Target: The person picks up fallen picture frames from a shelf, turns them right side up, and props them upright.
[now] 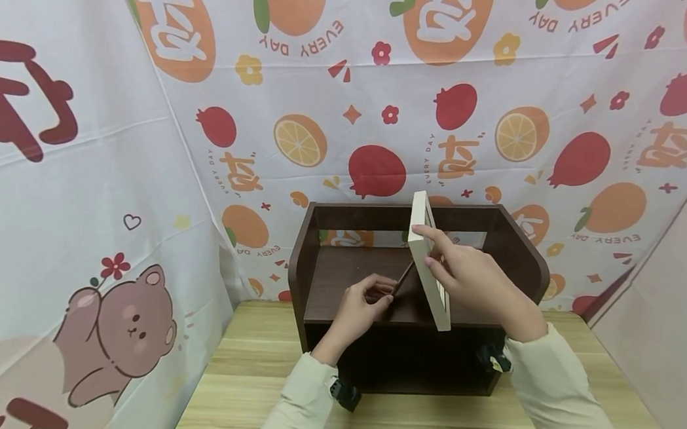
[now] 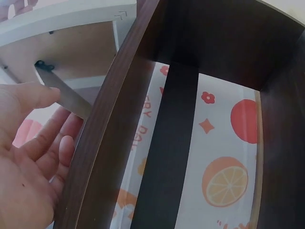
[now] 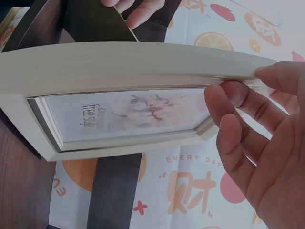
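Observation:
A white picture frame [image 1: 428,268] stands upright, edge-on, over the top board of a dark brown desk shelf [image 1: 347,270]. My right hand [image 1: 474,275] grips its side edge, thumb on one face and fingers on the other. In the right wrist view the front of the picture frame [image 3: 143,64] shows a pink floral print [image 3: 147,112] behind its rim. From the back a flat support leg [image 2: 66,90] swings out on a small hinge. My left hand [image 1: 361,305] pinches that leg near its free end, thumb on one side, fingers on the other.
The shelf has raised side panels [image 1: 302,269], a back rail and an open lower compartment [image 1: 411,361]. It stands on a light wood table [image 1: 246,365]. Behind hangs a fruit-print cloth [image 1: 373,121]; another cloth with a bear [image 1: 132,332] hangs at left.

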### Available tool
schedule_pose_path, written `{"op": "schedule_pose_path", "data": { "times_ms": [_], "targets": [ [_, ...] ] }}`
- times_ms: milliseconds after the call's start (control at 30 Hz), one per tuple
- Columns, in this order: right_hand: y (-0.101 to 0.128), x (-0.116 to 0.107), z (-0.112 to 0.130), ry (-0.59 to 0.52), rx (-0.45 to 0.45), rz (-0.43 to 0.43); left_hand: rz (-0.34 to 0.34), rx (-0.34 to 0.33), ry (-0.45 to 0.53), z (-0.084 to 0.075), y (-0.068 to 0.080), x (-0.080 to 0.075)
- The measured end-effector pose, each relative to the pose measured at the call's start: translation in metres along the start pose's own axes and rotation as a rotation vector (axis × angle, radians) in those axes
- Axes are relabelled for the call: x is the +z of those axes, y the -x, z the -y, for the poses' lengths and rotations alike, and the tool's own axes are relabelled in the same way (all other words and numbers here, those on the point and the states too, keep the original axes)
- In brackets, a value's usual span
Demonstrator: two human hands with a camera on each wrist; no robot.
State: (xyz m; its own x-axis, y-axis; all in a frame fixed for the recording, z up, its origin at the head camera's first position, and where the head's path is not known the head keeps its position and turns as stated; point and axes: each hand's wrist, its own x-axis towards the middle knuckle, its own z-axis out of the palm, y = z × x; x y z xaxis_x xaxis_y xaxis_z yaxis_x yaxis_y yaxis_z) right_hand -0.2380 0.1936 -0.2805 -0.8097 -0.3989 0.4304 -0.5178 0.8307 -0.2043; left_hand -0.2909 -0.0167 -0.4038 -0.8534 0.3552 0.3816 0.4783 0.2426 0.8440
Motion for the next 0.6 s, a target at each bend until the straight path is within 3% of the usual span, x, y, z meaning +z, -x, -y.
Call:
{"op": "schedule_pose_path", "data": {
  "times_ms": [600],
  "targets": [
    [-0.017,0.01,0.012,-0.073,0.033,-0.015,-0.015,-0.052,-0.051,0.005,-0.014,-0.008]
  ]
}}
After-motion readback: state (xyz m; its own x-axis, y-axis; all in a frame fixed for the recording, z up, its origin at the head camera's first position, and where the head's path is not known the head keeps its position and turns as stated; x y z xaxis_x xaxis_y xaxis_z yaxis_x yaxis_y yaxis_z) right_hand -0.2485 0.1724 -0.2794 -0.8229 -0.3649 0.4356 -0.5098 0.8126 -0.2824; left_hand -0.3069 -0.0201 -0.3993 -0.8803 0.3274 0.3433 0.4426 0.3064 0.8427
